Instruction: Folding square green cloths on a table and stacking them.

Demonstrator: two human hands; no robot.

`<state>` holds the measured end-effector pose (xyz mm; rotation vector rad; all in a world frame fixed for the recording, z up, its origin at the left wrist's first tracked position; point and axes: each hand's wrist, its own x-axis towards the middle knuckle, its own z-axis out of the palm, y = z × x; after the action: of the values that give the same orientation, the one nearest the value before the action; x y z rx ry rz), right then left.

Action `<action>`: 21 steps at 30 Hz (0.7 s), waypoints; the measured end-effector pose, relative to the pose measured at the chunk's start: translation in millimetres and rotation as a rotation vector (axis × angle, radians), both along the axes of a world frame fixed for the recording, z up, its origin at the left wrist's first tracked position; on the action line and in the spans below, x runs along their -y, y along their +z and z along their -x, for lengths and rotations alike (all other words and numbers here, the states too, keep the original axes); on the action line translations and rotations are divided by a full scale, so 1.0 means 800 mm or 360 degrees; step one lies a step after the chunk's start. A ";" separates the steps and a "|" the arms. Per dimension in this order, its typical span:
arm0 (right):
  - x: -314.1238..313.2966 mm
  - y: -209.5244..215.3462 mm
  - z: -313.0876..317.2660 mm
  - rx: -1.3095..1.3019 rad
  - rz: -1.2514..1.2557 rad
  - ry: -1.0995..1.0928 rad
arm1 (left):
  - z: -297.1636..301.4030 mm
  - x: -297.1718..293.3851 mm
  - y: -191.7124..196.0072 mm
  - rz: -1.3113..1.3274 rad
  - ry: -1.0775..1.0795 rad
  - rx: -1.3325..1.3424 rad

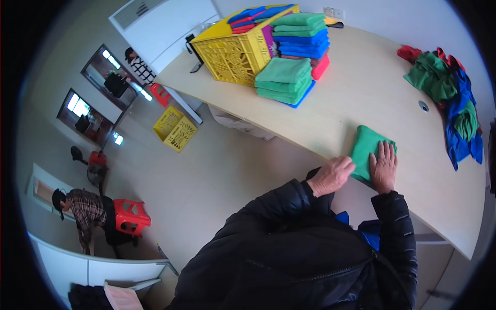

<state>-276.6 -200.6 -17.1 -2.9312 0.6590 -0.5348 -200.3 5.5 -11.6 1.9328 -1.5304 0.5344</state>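
A folded green cloth (364,142) lies near the front edge of the table. My right hand (384,170) rests flat on its right part with the fingers stretched out. At the cloth's near left edge, my left hand (331,176) is closed, its fingertips pinching the edge. Farther left, neat stacks of folded cloths (284,77) in green, blue and red stand against a yellow plastic crate (232,57). More folded cloths fill that crate. Toward the right end of the table lies a loose heap of crumpled green, blue and red cloths (439,82).
The pale wooden table (361,67) has a round cable hole (423,106) near the heap. On the floor to the left stands another yellow crate (175,128). A person (88,212) sits on a red stool (132,216) at lower left; another person (140,67) is farther back.
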 end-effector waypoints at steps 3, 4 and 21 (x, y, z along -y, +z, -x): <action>0.012 -0.008 0.004 0.0028 0.0010 -0.0050 | -0.004 -0.005 0.002 0.0084 -0.0021 -0.0116; 0.016 -0.008 0.004 0.0000 0.0007 -0.0100 | -0.006 -0.007 0.003 0.0136 -0.0023 -0.0132; 0.002 -0.003 0.000 0.0017 -0.0057 -0.0092 | -0.041 0.008 0.015 0.0281 0.0076 -0.0412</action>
<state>-276.3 -202.3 -19.2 -2.8819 0.7463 -0.5377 -167.3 -1.1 0.5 1.8265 -1.2360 0.4064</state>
